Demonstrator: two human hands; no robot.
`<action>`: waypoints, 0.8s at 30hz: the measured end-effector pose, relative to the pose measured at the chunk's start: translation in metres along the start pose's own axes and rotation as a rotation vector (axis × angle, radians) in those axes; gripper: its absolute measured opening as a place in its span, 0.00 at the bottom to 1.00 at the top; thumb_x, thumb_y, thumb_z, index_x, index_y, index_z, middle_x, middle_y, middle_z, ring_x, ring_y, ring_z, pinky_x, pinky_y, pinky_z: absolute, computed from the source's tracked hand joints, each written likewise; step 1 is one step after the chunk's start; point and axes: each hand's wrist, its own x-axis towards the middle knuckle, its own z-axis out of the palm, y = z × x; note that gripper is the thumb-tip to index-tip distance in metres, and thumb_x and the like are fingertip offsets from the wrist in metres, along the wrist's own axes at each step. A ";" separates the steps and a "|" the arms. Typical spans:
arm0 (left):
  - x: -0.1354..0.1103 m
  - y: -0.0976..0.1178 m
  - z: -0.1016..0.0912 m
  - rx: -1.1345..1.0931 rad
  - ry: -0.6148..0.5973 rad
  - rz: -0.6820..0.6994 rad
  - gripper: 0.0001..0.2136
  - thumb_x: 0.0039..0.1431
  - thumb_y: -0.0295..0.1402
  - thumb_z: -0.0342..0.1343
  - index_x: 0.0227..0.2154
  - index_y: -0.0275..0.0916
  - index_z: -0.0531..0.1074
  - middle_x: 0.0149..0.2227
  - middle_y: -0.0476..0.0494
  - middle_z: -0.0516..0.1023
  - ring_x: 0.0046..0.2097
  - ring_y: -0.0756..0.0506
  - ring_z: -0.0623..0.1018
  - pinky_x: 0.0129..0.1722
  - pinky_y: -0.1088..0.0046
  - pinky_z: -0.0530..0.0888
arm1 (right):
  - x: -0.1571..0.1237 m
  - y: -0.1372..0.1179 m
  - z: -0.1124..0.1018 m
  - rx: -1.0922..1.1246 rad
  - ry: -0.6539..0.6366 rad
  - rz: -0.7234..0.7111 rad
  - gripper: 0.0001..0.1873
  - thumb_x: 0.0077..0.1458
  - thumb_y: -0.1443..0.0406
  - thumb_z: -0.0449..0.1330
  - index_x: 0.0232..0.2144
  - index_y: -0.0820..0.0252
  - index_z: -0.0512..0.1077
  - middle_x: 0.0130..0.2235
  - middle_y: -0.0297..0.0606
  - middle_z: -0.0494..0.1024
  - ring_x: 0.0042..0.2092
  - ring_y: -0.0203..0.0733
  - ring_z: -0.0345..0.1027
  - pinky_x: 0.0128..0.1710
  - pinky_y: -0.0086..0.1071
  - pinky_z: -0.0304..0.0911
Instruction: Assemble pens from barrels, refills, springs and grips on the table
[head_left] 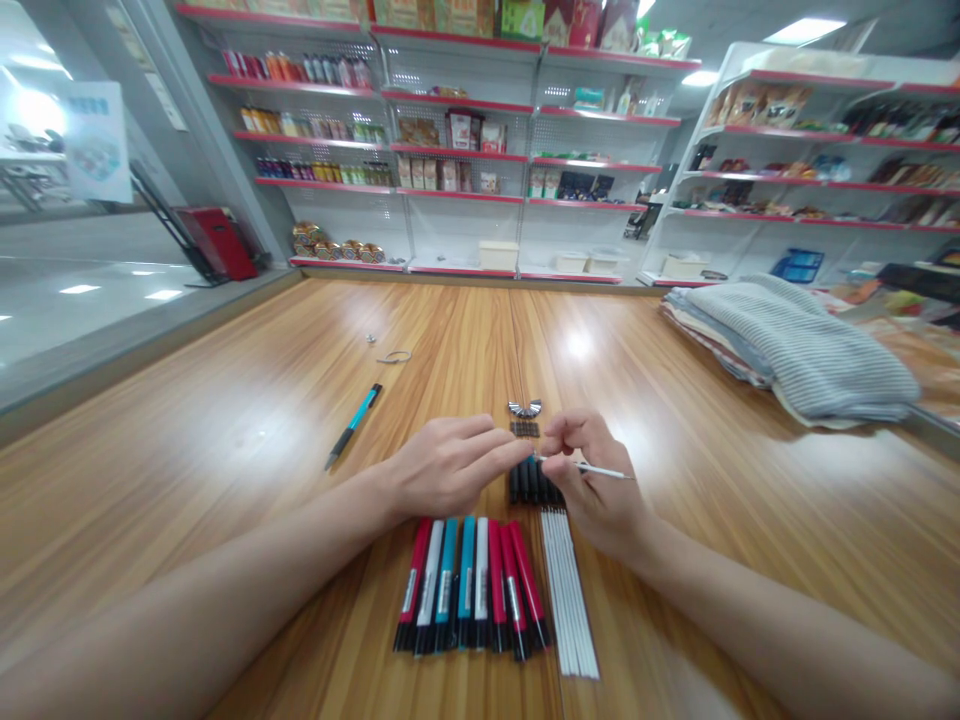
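Observation:
A thin white pen refill (604, 470) is pinched between the thumb and fingers of my right hand (600, 485), lying nearly level. My left hand (457, 465) reaches in from the other side with its fingers together. Its fingertips meet the refill's left end, where a small blue bit shows; the left thumb is hidden. Beneath the hands lie several black grips (525, 487), partly covered. Just beyond them are small dark springs (524, 429) and a curved row of silvery clips or tips (524, 408). Nearer me lie pink, white and blue pen barrels (466, 585) and a row of white refills (570, 600).
A blue and black pen (354, 427) lies to the left on the wooden table (262, 400). Farther back are a looped wire (394, 357) and a small metal piece (370, 338). Folded striped cloth (795, 340) is stacked at right. Stocked shelves (465, 150) stand behind the table.

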 end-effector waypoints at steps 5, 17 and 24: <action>0.007 0.005 -0.005 0.042 -0.100 -0.013 0.17 0.63 0.27 0.44 0.55 0.37 0.59 0.38 0.41 0.74 0.38 0.46 0.73 0.35 0.71 0.72 | -0.001 0.002 0.001 -0.218 -0.030 -0.043 0.24 0.59 0.45 0.49 0.40 0.59 0.66 0.33 0.37 0.72 0.37 0.41 0.65 0.42 0.37 0.56; -0.003 -0.005 -0.001 0.038 -0.117 -0.284 0.21 0.55 0.21 0.44 0.52 0.39 0.61 0.39 0.43 0.72 0.39 0.46 0.74 0.35 0.72 0.72 | 0.002 0.012 -0.007 -0.215 0.105 0.019 0.04 0.61 0.65 0.53 0.33 0.58 0.65 0.29 0.32 0.69 0.32 0.37 0.61 0.38 0.33 0.56; -0.001 -0.001 0.001 -0.009 -0.044 -0.265 0.16 0.62 0.27 0.47 0.53 0.38 0.60 0.43 0.42 0.76 0.43 0.46 0.76 0.39 0.72 0.73 | 0.004 0.013 -0.008 -0.242 0.017 -0.063 0.07 0.59 0.66 0.55 0.28 0.59 0.67 0.26 0.32 0.69 0.31 0.37 0.62 0.38 0.35 0.54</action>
